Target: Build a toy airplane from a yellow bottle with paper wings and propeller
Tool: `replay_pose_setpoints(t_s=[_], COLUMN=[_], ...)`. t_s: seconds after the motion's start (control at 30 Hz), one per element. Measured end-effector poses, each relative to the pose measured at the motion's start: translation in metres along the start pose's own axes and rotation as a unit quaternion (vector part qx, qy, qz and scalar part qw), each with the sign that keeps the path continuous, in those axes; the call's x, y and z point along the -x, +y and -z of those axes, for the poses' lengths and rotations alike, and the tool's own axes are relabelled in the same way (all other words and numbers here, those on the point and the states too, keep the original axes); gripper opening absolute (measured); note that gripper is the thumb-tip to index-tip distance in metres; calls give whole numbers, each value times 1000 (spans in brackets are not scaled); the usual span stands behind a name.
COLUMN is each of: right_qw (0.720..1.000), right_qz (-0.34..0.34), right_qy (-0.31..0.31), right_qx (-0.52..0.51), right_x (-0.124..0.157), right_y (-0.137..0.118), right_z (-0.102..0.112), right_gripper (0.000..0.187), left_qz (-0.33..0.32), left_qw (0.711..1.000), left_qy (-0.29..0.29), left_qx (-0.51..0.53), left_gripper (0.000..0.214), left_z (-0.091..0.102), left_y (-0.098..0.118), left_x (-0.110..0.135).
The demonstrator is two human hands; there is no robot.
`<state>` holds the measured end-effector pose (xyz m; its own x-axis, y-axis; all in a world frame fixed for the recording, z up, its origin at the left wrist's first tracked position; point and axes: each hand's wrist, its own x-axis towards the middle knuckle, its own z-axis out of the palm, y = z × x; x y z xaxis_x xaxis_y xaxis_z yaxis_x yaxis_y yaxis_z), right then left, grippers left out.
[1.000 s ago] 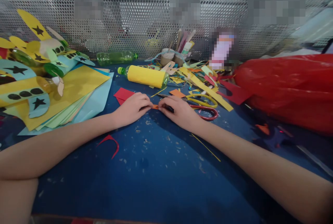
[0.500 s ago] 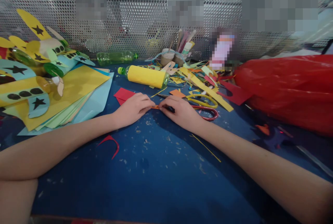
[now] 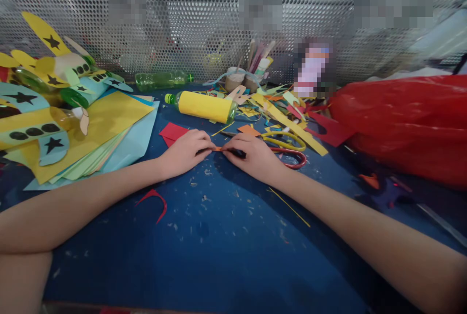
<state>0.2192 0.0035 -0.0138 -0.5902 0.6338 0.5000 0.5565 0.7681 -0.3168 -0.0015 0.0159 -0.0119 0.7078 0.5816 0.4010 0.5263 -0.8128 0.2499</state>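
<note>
fingers: left hand (image 3: 184,151) and right hand (image 3: 251,156) pinched shut on either end of small orange paper strip (image 3: 218,148) | position: held low over blue tabletop (image 3: 219,246), between both hands | advice: best kept taut, pressed flat, edges aligned | nearby: scissors (image 3: 288,151) just beside right hand, yellow-wrapped bottle (image 3: 202,105) behind

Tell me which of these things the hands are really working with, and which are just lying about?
In use:
left hand
right hand
orange scrap, pinched between both hands

Lying about:
scissors
yellow-wrapped bottle
green bottle
paper stack
paper planes
red bag
red curl
</note>
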Motion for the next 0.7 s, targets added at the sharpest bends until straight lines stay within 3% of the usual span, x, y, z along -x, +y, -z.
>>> replay_pose_setpoints(t_s=[0.27,0.53,0.7], right_qw=[1000,1000,1000], right_qz=[-14,-19,-15], right_qy=[-9,-16,-15], right_qx=[-6,4,-12], right_x=[0,1,1], right_y=[3,3,3], right_z=[-1,-1,0], right_gripper=[14,16,16], left_qz=[33,0,-25], left_qw=[998,991,988], left_qy=[-40,-136,-136], left_qx=[18,-18,-61], left_gripper=[15,9,15], left_z=[8,20,16], left_y=[3,6,8], left_x=[-8,-34,-35])
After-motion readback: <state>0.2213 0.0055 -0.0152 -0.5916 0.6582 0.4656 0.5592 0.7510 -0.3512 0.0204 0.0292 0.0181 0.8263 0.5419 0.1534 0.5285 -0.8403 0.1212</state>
